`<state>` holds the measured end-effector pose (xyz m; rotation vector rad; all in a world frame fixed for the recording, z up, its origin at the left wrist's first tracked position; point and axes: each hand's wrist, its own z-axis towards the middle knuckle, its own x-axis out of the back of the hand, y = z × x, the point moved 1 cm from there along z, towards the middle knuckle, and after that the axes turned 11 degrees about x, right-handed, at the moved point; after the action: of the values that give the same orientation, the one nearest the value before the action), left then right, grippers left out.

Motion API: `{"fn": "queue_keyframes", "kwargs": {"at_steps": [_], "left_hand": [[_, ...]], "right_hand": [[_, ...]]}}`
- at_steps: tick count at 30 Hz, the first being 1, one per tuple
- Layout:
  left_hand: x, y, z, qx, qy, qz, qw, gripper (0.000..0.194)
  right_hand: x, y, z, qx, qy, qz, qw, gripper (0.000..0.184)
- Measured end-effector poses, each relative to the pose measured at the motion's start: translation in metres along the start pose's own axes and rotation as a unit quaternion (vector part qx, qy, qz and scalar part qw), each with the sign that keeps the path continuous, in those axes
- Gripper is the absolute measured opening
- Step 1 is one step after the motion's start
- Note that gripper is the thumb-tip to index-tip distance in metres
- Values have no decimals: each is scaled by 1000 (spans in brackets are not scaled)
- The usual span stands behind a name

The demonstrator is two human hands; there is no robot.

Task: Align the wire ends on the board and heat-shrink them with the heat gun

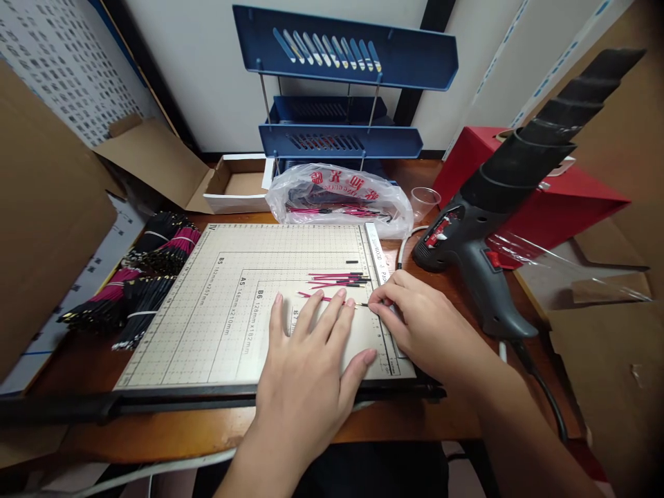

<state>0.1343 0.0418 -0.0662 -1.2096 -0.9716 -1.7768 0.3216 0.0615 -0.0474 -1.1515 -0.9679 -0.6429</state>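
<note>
My left hand [311, 356] lies with fingers spread on the paper cutter's cream gridded board [181, 318]. Its fingertips rest on or right beside a pink wire [326, 298] with a bare gold-coloured tip. At that tip, my right hand [409, 311] pinches a short black tube [366, 305] between thumb and forefinger. The pinch hides part of the tube, so I cannot tell whether it is around the wire's end. Just beyond the fingers, several pink wires [332, 279] with black tubes near their right ends lie side by side. A loose black tube piece [352, 262] sits above them.
Bundles of black and pink wires [150, 263] lie on the left. Behind the board stand a clear plastic bag [339, 197] of wires, a blue rack [342, 142], an open carton [238, 181] and a clear cup [424, 203]. A heat gun [482, 207] stands at the right, nozzle up.
</note>
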Motion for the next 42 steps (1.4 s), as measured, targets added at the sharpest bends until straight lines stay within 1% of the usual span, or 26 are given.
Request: {"fn": "queue_keyframes", "kwargs": {"at_steps": [4,7,10,13,15,18,20,23,26,29,31,33,34,36,39,42], "left_hand": [[0,0,0,-7,-5,-8,1000,52],[0,0,1,-10,-4,-13,1000,52],[-1,0,0,-14,7,-11,1000,54],[-1,-1,-1,-12,34,-12,999,57],[-1,-3,-2,-6,49,-19,999,56],[1,-6,-2,-6,52,-25,998,51],[2,-7,-1,-16,51,-21,998,50],[4,-9,-1,-35,48,-13,998,50],[4,-11,-2,-42,47,-8,998,51],[4,-13,-4,-39,47,-1,998,53],[4,-14,-4,-33,42,2,999,53],[4,-14,-4,-28,33,4,999,55],[3,-13,-4,-26,29,5,999,55],[3,-13,-4,-25,23,5,999,57],[2,-11,-4,-24,21,5,999,56],[2,-11,-4,-23,21,7,1000,55]], "right_hand": [[-1,-7,4,0,-15,-6,1000,19],[-4,-10,5,-8,-9,1,1000,20],[-5,-9,3,-9,13,21,1000,19],[-2,-4,5,18,59,30,998,17],[3,0,13,31,89,16,995,17],[8,6,33,14,104,-31,994,16],[9,9,48,-2,94,-44,995,16],[5,13,66,-8,72,-29,997,15],[3,14,72,-10,66,-20,998,16],[9,9,62,-11,71,-14,997,18],[14,4,46,-15,76,-7,997,16],[14,-1,26,-30,70,10,997,13],[12,-4,16,-40,62,20,997,13],[2,-8,-2,-50,65,26,996,13],[-17,-12,-19,-45,121,10,992,14],[-28,-13,-23,-31,176,-11,984,13]]}}
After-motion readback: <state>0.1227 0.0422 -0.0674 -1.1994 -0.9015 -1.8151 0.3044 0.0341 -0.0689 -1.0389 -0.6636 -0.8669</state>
